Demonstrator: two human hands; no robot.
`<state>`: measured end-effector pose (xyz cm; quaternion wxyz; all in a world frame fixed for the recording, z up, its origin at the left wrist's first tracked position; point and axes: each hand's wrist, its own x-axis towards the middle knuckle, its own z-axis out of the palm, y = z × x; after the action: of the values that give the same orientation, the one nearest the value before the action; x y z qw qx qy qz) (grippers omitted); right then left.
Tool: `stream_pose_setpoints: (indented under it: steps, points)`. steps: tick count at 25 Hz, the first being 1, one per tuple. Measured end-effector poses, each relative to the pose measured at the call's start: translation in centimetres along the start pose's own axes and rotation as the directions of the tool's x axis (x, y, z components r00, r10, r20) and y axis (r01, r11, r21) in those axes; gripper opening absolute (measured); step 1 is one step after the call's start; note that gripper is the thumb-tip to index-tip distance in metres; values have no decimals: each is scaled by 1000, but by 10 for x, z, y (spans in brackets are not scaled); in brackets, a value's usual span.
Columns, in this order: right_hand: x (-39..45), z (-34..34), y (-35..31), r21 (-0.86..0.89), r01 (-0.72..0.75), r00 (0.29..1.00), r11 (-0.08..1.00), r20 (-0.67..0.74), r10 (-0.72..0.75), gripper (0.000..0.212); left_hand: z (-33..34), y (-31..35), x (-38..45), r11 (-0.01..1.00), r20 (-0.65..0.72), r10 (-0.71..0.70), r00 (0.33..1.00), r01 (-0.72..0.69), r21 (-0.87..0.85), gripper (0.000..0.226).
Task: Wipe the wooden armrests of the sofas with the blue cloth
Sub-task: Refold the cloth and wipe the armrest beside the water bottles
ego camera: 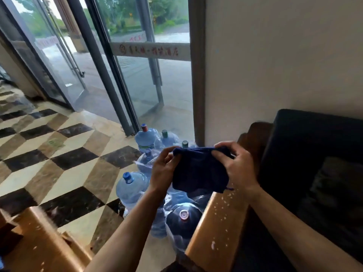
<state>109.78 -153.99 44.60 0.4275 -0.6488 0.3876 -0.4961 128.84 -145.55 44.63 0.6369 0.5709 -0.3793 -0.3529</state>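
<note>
Blue cloth [200,171] pinched at its top corners by left hand [164,169] and right hand [238,169], above the speckled wooden armrest [218,224]: best folded flat into a pad before wiping.

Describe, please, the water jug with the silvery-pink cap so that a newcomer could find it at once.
Start at the dark sofa by the wall, then its wooden armrest. Beside it jugs crowd the floor. Yours, the water jug, lies nearest the camera: dark, its silvery-pink cap facing up, unlike the paler blue ones.
</note>
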Motion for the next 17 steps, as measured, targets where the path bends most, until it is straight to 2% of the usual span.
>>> stream_pose_setpoints:
  steps: [5, 8, 14, 17]
  points:
    - [-17, -6, -2, -100, -33, 979, 994, -202, 12, 15, 10, -17, 32, 997, 230, -5, 973, 23, -74, 20]
    - [-37, -10, -2, -135, -82, 947, 987, -320, 34, 15, 20, -29, 37, 998, 368, -12, 930, 34, -54, 22]
    - [-65, -38, 1, -178, -136, 909, 975, -415, 51, 15, 50, -39, 25, 999, 469, 14, 883, 10, -48, 23]
    - [-72, -46, 10, -165, -171, 896, 971, -436, 83, 15, 55, -44, 17, 999, 479, 0, 878, 25, -46, 17]
